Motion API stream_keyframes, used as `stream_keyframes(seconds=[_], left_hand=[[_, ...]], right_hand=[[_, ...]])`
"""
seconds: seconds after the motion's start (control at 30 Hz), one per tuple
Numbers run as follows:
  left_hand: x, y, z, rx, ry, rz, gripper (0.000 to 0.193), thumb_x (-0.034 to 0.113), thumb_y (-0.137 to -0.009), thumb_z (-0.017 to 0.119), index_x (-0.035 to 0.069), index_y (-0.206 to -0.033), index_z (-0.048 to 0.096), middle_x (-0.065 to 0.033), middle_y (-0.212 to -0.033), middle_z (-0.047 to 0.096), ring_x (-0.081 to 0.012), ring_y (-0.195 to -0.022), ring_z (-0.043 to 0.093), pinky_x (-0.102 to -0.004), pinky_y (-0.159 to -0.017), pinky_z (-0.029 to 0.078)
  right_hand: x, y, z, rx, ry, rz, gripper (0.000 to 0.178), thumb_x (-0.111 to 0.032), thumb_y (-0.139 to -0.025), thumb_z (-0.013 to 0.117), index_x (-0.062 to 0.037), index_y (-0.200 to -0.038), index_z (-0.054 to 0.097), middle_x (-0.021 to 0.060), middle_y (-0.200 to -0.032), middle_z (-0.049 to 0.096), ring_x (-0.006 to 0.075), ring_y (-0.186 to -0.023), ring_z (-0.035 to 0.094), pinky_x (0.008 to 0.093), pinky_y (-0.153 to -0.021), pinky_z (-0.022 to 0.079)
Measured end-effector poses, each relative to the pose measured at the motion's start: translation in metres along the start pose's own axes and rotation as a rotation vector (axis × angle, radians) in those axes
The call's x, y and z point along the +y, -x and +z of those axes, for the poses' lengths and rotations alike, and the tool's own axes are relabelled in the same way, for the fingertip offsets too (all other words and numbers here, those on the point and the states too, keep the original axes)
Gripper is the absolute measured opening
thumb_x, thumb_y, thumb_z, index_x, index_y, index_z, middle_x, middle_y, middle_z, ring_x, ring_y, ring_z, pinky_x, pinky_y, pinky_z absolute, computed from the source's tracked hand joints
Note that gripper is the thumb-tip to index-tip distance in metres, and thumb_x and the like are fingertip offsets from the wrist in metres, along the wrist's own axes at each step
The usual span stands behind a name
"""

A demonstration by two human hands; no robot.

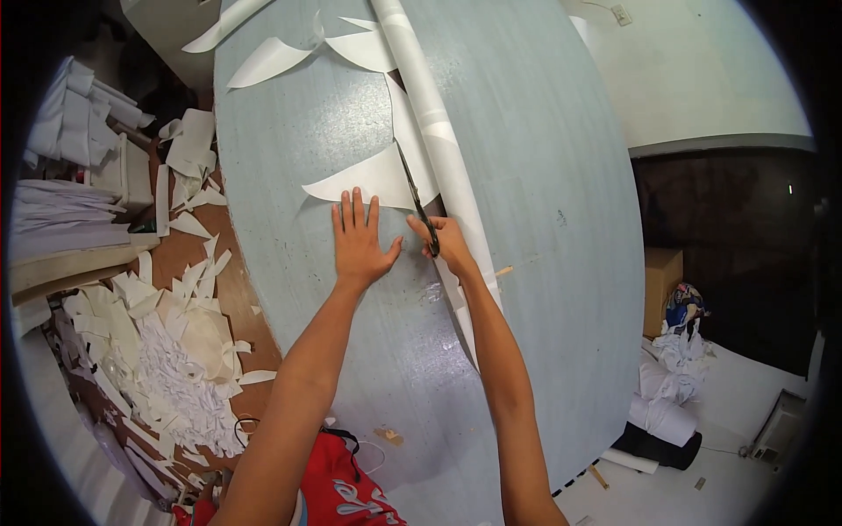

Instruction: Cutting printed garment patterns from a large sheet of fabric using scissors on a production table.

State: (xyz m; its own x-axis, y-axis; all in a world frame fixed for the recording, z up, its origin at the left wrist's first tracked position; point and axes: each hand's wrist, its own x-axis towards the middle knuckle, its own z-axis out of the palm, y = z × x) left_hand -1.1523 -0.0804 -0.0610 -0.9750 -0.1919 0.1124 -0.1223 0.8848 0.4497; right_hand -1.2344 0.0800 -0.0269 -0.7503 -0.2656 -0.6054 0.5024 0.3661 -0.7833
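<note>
My right hand (447, 243) is closed round the handles of a pair of black scissors (416, 190). Their blades point away from me, at the cut edge of a white sheet (410, 131). My left hand (359, 238) lies flat with fingers spread, its fingertips on a pointed white piece (368, 180) left of the blades. Whether that piece is fully separate from the sheet I cannot tell. Just right of the scissors, a long white roll (438, 131) runs lengthwise along the table, with a strip of the sheet curling from it below my right hand.
The large grey-blue table (553, 263) fills the middle. Curved white offcuts (270, 63) lie at its far end. A heap of white scraps (180, 351) covers the floor at left. At right are a cardboard box (662, 285) and white rolls (667, 421) on the floor.
</note>
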Motion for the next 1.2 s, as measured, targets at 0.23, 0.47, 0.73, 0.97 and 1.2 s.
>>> stream_keyframes(seconds=[0.23,0.47,0.73,0.97,1.2], left_hand=[[0.002,0.001,0.001,-0.006,0.0,0.02,0.081,0.05,-0.08,0.059,0.003,-0.143,0.037,-0.0235,-0.153,0.021,-0.0394,-0.144,0.011,-0.0544,-0.116,0.005],[-0.01,0.011,0.004,-0.013,-0.123,0.079,0.074,0.05,-0.088,0.051,0.006,-0.145,0.036,-0.0203,-0.155,0.019,-0.0362,-0.146,0.009,-0.0539,-0.116,0.003],[-0.091,0.08,0.008,0.142,0.072,-0.199,0.059,0.043,-0.093,0.055,-0.005,-0.126,0.049,-0.0266,-0.132,0.046,-0.0401,-0.128,0.038,-0.0513,-0.107,0.029],[0.122,0.086,0.013,-0.224,0.95,-0.639,0.08,0.058,-0.079,0.07,-0.006,-0.121,0.05,-0.0165,-0.103,0.054,-0.0303,-0.083,0.059,-0.0418,-0.068,0.052],[0.049,0.026,0.105,-0.333,1.092,-0.447,0.027,0.013,-0.08,0.059,-0.013,-0.087,0.057,-0.0217,-0.086,0.063,-0.0319,-0.061,0.065,-0.041,-0.047,0.056]], right_hand=[[0.008,0.031,0.011,0.071,0.076,-0.057,0.042,-0.04,-0.078,0.078,-0.0064,-0.063,0.058,-0.0006,-0.052,0.05,0.0089,-0.042,0.049,0.0237,-0.041,0.037],[0.135,0.235,0.09,0.424,0.05,0.041,0.037,-0.033,-0.076,0.081,-0.0038,-0.068,0.059,0.0024,-0.053,0.052,0.0107,-0.046,0.047,0.0262,-0.044,0.038],[0.31,0.515,0.202,0.886,0.325,0.325,0.047,-0.044,-0.069,0.08,-0.0005,-0.076,0.064,0.0199,-0.078,0.059,0.0397,-0.078,0.058,0.0425,-0.068,0.045],[0.392,0.616,0.313,1.339,0.024,0.872,0.038,-0.036,-0.075,0.076,-0.0002,-0.076,0.063,0.022,-0.074,0.061,0.0413,-0.072,0.061,0.0479,-0.066,0.046],[0.398,0.613,0.336,1.479,-0.152,0.956,0.04,-0.034,-0.079,0.074,0.0005,-0.068,0.056,0.0195,-0.062,0.059,0.0327,-0.057,0.059,0.0447,-0.057,0.043]])
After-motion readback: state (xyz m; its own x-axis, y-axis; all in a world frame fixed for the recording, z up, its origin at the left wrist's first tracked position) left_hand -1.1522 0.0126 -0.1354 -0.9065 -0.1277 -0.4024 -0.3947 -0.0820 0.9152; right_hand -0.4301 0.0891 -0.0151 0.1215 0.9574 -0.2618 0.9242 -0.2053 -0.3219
